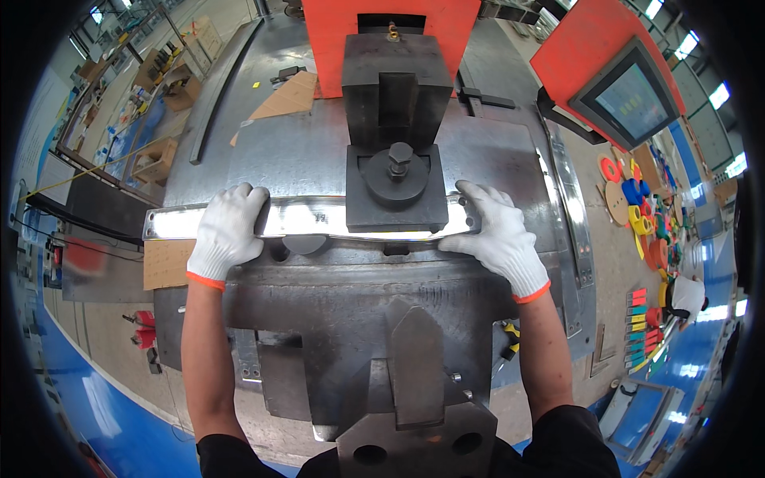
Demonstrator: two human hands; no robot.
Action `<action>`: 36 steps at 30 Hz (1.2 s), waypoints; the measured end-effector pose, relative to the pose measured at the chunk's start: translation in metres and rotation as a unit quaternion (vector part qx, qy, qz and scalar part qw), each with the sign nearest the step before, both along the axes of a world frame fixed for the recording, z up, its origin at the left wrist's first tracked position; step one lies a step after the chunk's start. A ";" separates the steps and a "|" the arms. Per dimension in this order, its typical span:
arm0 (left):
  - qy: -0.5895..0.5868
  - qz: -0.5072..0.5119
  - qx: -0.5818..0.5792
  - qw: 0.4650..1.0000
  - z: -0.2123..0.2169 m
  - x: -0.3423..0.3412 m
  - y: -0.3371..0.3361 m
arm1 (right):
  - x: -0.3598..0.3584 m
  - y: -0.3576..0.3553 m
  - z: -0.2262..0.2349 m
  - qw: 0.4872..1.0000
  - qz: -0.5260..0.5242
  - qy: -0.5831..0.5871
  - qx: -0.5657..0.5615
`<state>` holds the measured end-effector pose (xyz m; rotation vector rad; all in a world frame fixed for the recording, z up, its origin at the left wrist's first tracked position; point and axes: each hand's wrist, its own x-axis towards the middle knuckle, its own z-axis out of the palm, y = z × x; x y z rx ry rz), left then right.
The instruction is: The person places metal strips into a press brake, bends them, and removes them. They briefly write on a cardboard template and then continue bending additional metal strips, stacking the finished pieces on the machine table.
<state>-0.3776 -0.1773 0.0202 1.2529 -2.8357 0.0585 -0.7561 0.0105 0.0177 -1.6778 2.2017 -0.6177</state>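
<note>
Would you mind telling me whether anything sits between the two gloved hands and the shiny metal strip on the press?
Nothing visible does. The left hand and the right hand, both in white gloves, already rest on the long shiny metal strip. The dark square tool block sits over the strip's middle, between the hands.

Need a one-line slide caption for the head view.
Both gloved hands, left hand and right hand, press a shiny metal strip under a press's dark tooling block.

Both gloved hands, left point(227, 231), right point(498, 235), gripping, arms extended.
</note>
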 end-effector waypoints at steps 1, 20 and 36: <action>-0.004 0.003 0.001 1.000 0.001 -0.001 0.001 | 0.000 0.000 0.000 1.000 0.002 0.000 -0.002; -0.022 -0.001 -0.009 1.000 0.003 -0.002 0.001 | 0.003 -0.001 0.004 0.999 0.001 0.041 0.005; -0.010 -0.024 -0.034 0.999 0.003 -0.001 0.001 | 0.004 -0.001 0.006 0.998 0.001 0.059 0.018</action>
